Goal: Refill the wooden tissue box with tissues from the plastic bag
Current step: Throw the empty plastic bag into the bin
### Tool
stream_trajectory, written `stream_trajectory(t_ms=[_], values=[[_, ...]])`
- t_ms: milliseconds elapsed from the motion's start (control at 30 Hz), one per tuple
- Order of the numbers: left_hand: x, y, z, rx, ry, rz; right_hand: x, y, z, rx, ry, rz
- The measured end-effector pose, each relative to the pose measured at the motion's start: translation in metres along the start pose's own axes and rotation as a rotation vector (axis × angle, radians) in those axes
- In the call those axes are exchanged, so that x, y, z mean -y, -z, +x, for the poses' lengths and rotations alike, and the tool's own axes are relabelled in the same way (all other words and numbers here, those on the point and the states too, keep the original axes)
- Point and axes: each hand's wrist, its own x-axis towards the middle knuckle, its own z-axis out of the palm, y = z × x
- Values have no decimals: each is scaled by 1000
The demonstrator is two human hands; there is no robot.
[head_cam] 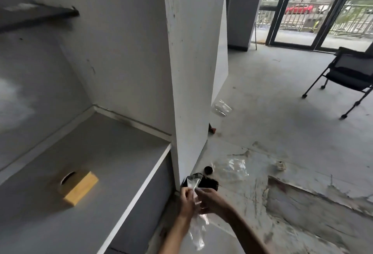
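The wooden tissue box (79, 188) lies on the grey shelf (125, 152) at lower left, its oval slot facing up. Low in the view, to the right of the shelf's edge, both hands hold a clear plastic bag (196, 231). My left hand (186, 198) pinches the bag's upper end, and my right hand (210, 200) grips it just beside. The rest of the bag hangs down between my forearms. Whether tissues are in it cannot be told.
A white partition wall (191, 71) rises right of the shelf. On the concrete floor lie more clear plastic bags (234, 167) (222, 108), a black round lid (208, 170) and a black object (207, 184). A black folding chair (347, 76) stands far right by glass doors.
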Motion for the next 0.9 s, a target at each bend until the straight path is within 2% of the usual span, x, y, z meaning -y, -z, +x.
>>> stream_trajectory(t_ms=[133, 200, 333, 467, 533, 633, 700, 833, 900], values=[[15, 16, 35, -129, 182, 30, -29, 6, 38, -358, 95, -342], [21, 19, 60, -126, 283, -5, -40, 15, 50, -463, 82, -391], [31, 15, 104, -45, 466, -241, -45, 27, 80, -163, -239, 81], [52, -11, 169, 112, 526, -241, -58, 42, 146, -251, -212, 161], [56, -20, 199, 123, 552, -195, -59, 49, 170, -299, -190, 188], [97, -39, 273, 248, 610, -158, -84, 75, 232, -326, -208, 265], [132, -56, 330, 279, 614, -99, -113, 97, 284, -326, -217, 321], [157, -93, 408, 294, 606, -57, -187, 140, 385, -290, -201, 436], [194, -99, 450, 316, 605, -97, -237, 155, 436, -323, -210, 522]])
